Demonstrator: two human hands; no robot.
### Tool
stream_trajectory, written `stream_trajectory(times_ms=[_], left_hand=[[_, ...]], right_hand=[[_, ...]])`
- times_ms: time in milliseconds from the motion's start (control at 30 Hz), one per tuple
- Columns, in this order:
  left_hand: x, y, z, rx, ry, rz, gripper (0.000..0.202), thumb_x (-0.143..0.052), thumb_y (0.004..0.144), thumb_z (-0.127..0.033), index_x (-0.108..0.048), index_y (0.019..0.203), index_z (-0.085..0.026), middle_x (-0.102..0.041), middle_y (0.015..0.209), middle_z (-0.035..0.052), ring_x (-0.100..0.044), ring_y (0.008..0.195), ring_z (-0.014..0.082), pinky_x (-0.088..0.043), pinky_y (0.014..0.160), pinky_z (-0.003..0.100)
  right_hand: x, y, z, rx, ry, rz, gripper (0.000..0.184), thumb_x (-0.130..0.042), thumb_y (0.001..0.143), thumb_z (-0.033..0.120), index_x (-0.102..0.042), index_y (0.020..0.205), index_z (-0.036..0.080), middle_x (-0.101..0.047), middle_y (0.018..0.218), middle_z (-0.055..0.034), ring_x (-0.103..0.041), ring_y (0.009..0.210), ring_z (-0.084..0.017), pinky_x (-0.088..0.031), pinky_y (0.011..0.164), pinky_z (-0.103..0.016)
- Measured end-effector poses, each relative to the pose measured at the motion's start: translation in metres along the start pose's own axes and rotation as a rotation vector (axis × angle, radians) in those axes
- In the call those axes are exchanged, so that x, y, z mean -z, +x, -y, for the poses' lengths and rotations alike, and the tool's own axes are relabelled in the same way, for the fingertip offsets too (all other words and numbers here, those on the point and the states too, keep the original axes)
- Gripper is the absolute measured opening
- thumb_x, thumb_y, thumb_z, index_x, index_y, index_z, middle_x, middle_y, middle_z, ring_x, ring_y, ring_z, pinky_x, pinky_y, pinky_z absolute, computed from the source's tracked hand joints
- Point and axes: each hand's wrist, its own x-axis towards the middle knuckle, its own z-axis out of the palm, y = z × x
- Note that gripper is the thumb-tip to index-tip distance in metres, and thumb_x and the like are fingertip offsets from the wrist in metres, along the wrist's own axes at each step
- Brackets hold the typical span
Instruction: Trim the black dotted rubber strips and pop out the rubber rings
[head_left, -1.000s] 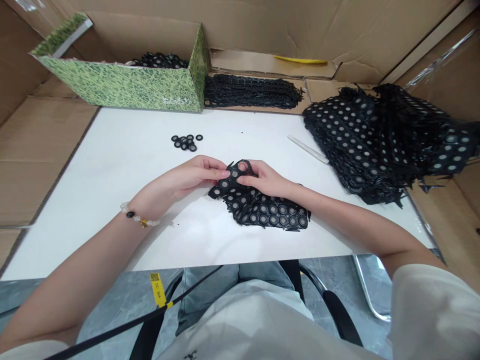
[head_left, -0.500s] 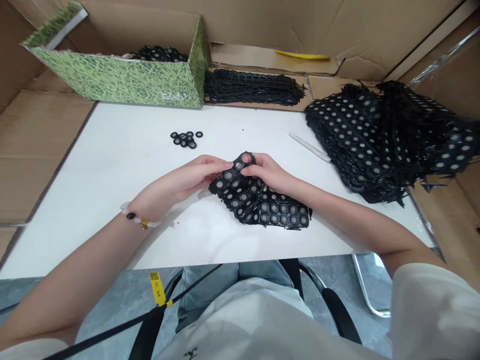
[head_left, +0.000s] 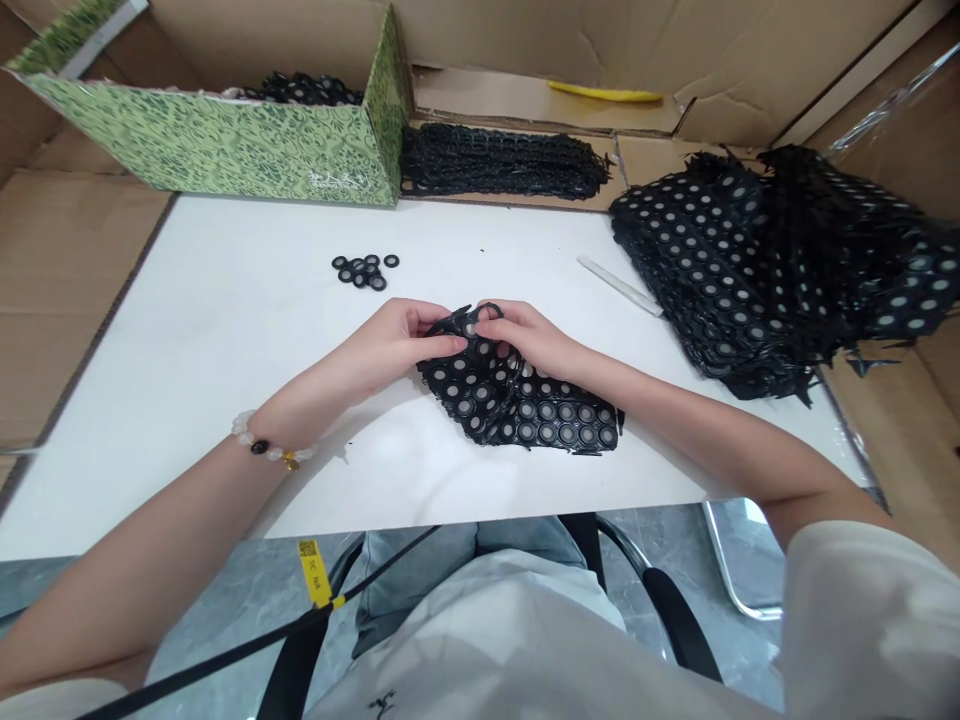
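A black rubber sheet [head_left: 555, 424] moulded with rows of round rings lies partly on the white table, its far left corner raised and bent. My left hand [head_left: 390, 345] pinches that corner between thumb and fingers. My right hand [head_left: 529, 335] is closed beside it, thumb and forefinger on a ring at the sheet's upper edge; whether this ring is still joined to the sheet I cannot tell. Several loose black rings [head_left: 360, 271] lie in a small cluster beyond my left hand.
A big pile of similar perforated sheets [head_left: 697, 270] covers the right side. By it lies a pale, thin tool [head_left: 619, 286]. At the back stand a green patterned box [head_left: 247, 150] holding black pieces, a stack of black strips [head_left: 502, 162] and a yellow object [head_left: 604, 93].
The sheet's raised corner has folded over, and a thin black flap now sticks up between my hands. My left thumb has shifted lower on the sheet. The view has moved slightly.
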Motion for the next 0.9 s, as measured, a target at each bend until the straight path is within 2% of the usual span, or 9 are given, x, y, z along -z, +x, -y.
stream_trajectory(times_ms=[167, 367, 567, 700, 800, 900], left_hand=[[-0.002, -0.002, -0.002, -0.071, 0.073, -0.057, 0.023, -0.075, 0.073, -0.036, -0.07, 0.077, -0.013, -0.064, 0.07, 0.0001, -0.056, 0.067, 0.0137, -0.041, 0.064, 0.025], [-0.006, -0.003, -0.002, -0.08, 0.047, -0.071, 0.024, -0.076, 0.071, -0.036, -0.071, 0.078, -0.013, -0.066, 0.073, 0.0012, -0.058, 0.07, 0.0149, -0.044, 0.066, 0.026], [-0.004, -0.003, 0.0, -0.081, 0.093, -0.091, 0.026, -0.073, 0.075, -0.039, -0.068, 0.074, -0.014, -0.063, 0.069, 0.0013, -0.056, 0.068, 0.0153, -0.042, 0.063, 0.026], [-0.003, -0.001, 0.001, -0.1, 0.176, -0.08, 0.027, -0.069, 0.078, -0.04, -0.069, 0.079, -0.013, -0.067, 0.076, 0.0037, -0.059, 0.072, 0.017, -0.046, 0.066, 0.027], [-0.004, -0.001, 0.001, -0.204, 0.277, -0.16, 0.029, -0.07, 0.079, -0.037, -0.072, 0.096, -0.014, -0.071, 0.094, 0.007, -0.062, 0.082, 0.0186, -0.05, 0.071, 0.028], [-0.004, -0.002, 0.001, -0.418, 0.431, -0.217, 0.025, -0.068, 0.082, -0.032, -0.074, 0.102, -0.017, -0.072, 0.11, 0.0091, -0.064, 0.099, 0.0229, -0.052, 0.084, 0.033]], right_hand=[[0.002, -0.001, 0.003, -0.07, 0.14, 0.042, 0.032, -0.07, 0.077, 0.041, -0.047, 0.07, 0.019, -0.043, 0.067, 0.0044, -0.04, 0.064, -0.01, -0.033, 0.058, -0.023], [0.007, -0.006, 0.011, -0.297, 0.334, 0.147, 0.039, -0.081, 0.071, 0.041, -0.048, 0.071, 0.019, -0.045, 0.064, 0.0047, -0.037, 0.055, -0.008, -0.031, 0.051, -0.024], [0.006, -0.005, 0.009, -0.279, 0.334, 0.14, 0.039, -0.079, 0.075, 0.04, -0.046, 0.072, 0.02, -0.043, 0.063, 0.0062, -0.037, 0.053, -0.007, -0.031, 0.051, -0.024], [0.006, -0.004, 0.007, -0.253, 0.296, 0.138, 0.039, -0.078, 0.077, 0.042, -0.046, 0.072, 0.019, -0.042, 0.063, 0.0062, -0.036, 0.053, -0.007, -0.027, 0.05, -0.024], [0.007, -0.003, 0.006, -0.252, 0.253, 0.128, 0.036, -0.077, 0.076, 0.041, -0.049, 0.072, 0.018, -0.043, 0.064, 0.0061, -0.036, 0.053, -0.007, -0.026, 0.051, -0.024], [0.007, -0.002, 0.005, -0.257, 0.236, 0.112, 0.03, -0.074, 0.078, 0.038, -0.052, 0.074, 0.018, -0.045, 0.065, 0.0059, -0.038, 0.054, -0.007, -0.029, 0.054, -0.024]])
